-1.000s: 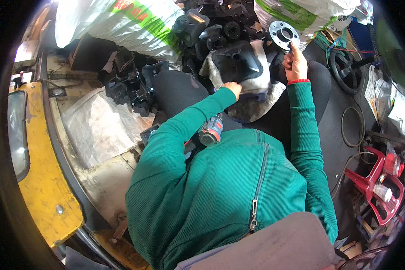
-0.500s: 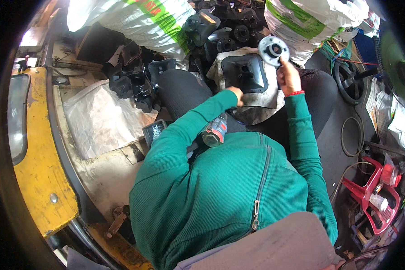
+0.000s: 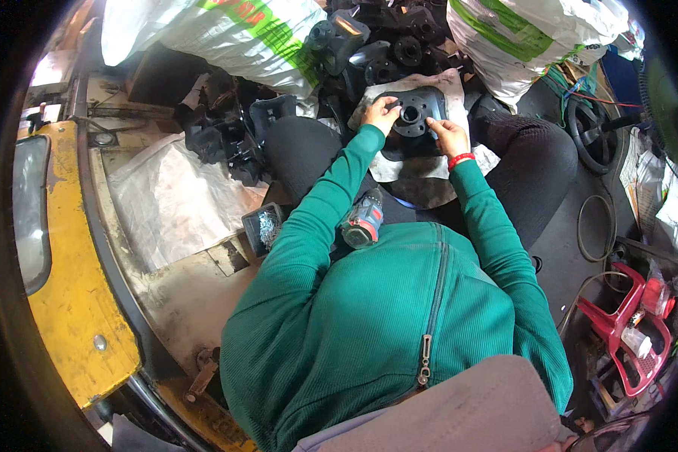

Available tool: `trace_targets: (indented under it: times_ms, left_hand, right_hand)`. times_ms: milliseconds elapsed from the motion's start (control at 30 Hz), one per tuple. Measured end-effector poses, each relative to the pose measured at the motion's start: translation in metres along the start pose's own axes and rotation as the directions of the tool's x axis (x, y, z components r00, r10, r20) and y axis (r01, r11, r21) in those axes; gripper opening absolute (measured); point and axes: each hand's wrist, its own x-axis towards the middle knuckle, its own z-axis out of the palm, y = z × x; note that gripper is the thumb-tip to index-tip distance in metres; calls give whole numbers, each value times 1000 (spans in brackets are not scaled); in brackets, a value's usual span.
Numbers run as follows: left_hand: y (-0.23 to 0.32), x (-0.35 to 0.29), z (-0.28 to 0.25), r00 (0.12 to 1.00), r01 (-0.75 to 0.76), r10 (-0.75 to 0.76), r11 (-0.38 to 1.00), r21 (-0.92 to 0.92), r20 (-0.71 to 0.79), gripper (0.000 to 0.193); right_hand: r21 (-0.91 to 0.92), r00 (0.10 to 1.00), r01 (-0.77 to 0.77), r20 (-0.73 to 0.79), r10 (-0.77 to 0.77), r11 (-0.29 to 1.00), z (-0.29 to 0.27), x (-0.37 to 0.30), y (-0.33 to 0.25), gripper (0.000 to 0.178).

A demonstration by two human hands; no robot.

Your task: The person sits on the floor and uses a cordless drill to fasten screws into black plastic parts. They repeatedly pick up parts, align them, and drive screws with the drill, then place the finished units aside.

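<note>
A round black flange (image 3: pixel 411 129) with a raised central collar and bolt holes sits over a squarish black plastic base (image 3: pixel 407 152). My left hand (image 3: pixel 381 115) pinches the flange's left rim, while the fingertips of my right hand (image 3: pixel 450 137) grip its right rim. Beneath the base lies a pale, stained cloth (image 3: pixel 453 89), between my knees. A grey-and-red power drill (image 3: pixel 363 220) rests against my lap, touched by neither hand. Whether the flange is fully seated on the base I cannot tell.
A small dark tray (image 3: pixel 253 226) of screws sits by my left thigh. Black plastic parts (image 3: pixel 215 139) are heaped to the left, with more at the far side between white sacks (image 3: pixel 505 41). A fan (image 3: pixel 667 113) and a red plastic chair (image 3: pixel 618 324) stand at the right.
My right hand has brought the flange left and down over the black base, turning its face. My left hand has moved forward from near the drill to the flange's rim.
</note>
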Motion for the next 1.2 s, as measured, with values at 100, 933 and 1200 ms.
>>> trace_targets:
  times_ms: [100, 933, 1200]
  left_hand:
    - [24, -16, 1, 988, 136, -122, 979, -154, 96, 35]
    - [119, -240, -116, 945, -27, -196, 751, 660, 262, 69]
    - [196, -209, -161, 956, 107, -63, 984, -140, 288, 26]
  right_hand:
    - [-88, 995, 12, -97, -21, 996, -2, -2, -4, 31]
    - [824, 841, -442, 519, -157, 355, -10, -58, -53, 48]
    - [800, 772, -529, 592, -233, 283, -4, -76, -62, 45]
